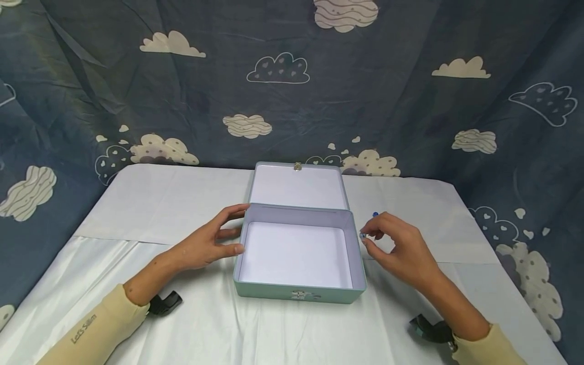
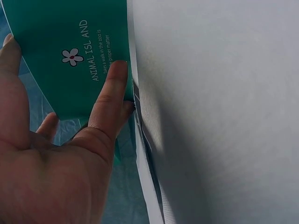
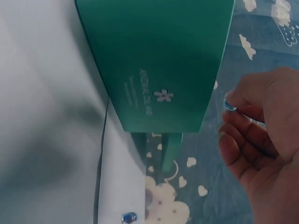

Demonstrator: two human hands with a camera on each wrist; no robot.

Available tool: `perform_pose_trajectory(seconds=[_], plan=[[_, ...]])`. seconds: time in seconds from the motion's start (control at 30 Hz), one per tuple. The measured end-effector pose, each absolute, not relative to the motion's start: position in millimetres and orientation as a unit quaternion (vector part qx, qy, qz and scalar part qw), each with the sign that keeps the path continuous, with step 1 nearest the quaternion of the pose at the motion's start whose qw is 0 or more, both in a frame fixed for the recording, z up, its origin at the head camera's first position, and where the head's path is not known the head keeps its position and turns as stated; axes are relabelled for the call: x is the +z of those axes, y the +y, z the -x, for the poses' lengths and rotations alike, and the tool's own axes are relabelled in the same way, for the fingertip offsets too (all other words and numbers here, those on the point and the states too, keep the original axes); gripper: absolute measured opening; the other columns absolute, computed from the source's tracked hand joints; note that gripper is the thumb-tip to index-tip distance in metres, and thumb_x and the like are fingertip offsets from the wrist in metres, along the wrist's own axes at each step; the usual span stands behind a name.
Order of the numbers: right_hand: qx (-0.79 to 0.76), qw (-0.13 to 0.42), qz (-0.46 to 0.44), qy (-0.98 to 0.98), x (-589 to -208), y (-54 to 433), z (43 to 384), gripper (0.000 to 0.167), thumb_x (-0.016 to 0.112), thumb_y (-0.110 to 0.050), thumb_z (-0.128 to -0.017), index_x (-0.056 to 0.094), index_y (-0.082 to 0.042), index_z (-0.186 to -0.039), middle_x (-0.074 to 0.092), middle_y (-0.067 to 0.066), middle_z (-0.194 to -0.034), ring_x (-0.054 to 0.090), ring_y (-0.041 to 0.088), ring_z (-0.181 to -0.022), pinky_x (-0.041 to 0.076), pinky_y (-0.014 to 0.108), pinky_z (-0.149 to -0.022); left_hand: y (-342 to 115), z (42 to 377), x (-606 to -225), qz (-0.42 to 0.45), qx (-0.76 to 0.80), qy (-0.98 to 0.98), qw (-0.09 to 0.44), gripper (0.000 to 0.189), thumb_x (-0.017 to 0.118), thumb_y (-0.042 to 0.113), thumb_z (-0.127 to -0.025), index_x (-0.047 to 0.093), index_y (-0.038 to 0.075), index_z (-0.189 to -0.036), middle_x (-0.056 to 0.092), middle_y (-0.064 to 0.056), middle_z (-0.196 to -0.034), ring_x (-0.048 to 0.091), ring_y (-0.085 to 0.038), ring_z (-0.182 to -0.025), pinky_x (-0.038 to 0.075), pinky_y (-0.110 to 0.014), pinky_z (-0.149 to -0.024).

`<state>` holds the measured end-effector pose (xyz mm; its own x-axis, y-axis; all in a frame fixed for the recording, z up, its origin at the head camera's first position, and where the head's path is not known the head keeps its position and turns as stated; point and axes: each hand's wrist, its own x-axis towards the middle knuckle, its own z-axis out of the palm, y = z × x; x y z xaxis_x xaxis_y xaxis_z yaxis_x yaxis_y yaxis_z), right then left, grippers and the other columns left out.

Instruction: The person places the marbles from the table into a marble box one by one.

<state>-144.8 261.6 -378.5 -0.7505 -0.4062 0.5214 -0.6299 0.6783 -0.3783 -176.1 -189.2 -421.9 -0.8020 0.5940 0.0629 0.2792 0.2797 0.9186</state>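
Observation:
A green tin box [image 1: 301, 294] with a pale inside stands on the white cloth, its hinged lid [image 1: 298, 186] laid back behind it. My left hand [image 1: 203, 246] touches the box's left side with spread, fairly straight fingers, one near the back corner. In the left wrist view, fingertips lie against the green wall [image 2: 46, 60], printed with a flower and lettering. Just off the box's right side, my right hand [image 1: 403, 248] pinches a small clear-blue marble [image 3: 229, 103] between thumb and fingertip. A second blue marble [image 1: 375, 214] lies on the cloth beyond that hand.
White cloth [image 1: 182, 329] covers the table around the box. Behind it hangs a dark blue curtain [image 1: 388, 101] with cloud prints. A metal clasp [image 1: 298, 166] sits on the lid's far edge, and a catch [image 1: 298, 295] on the box's front.

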Motion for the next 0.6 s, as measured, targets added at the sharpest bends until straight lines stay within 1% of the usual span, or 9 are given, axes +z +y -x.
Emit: perform_pose_trajectory(seconds=[0.23, 0.43, 0.6], plan=[[0.284, 0.181, -0.302, -0.892, -378.7, 252.7, 139.3, 0.036, 0.086, 0.008, -0.081, 0.075, -0.016, -0.105, 0.070, -0.007, -0.103, 0.063, 0.013, -0.088, 0.050, 0.009, -0.080, -189.4, 175.8, -421.9, -0.277, 0.535, 0.784, 0.150, 0.088, 0.078, 0.023, -0.100, 0.023, 0.030, -0.168, 0.027, -0.010, -0.171, 0.045, -0.048, -0.148, 0.053, -0.057, -0.108], [0.287, 0.169, -0.315, -0.889, -379.5, 248.1, 136.9, 0.038, 0.086, 0.008, -0.081, 0.074, -0.019, -0.104, 0.069, -0.010, -0.103, 0.061, 0.009, -0.089, 0.050, 0.010, -0.079, -189.4, 176.1, -421.9, -0.279, 0.537, 0.782, 0.149, 0.088, 0.078, 0.022, -0.100, 0.023, 0.030, -0.168, 0.027, -0.010, -0.171, 0.045, -0.047, -0.148, 0.052, -0.057, -0.109], [0.290, 0.170, -0.333, -0.881, -380.8, 246.7, 137.0, 0.034, 0.086, 0.007, -0.082, 0.074, -0.018, -0.101, 0.069, -0.010, -0.102, 0.059, 0.005, -0.089, 0.051, 0.011, -0.077, -189.5, 176.2, -421.4, -0.281, 0.535, 0.783, 0.147, 0.088, 0.078, 0.022, -0.100, 0.023, 0.031, -0.168, 0.028, -0.010, -0.170, 0.045, -0.048, -0.148, 0.052, -0.058, -0.109]])
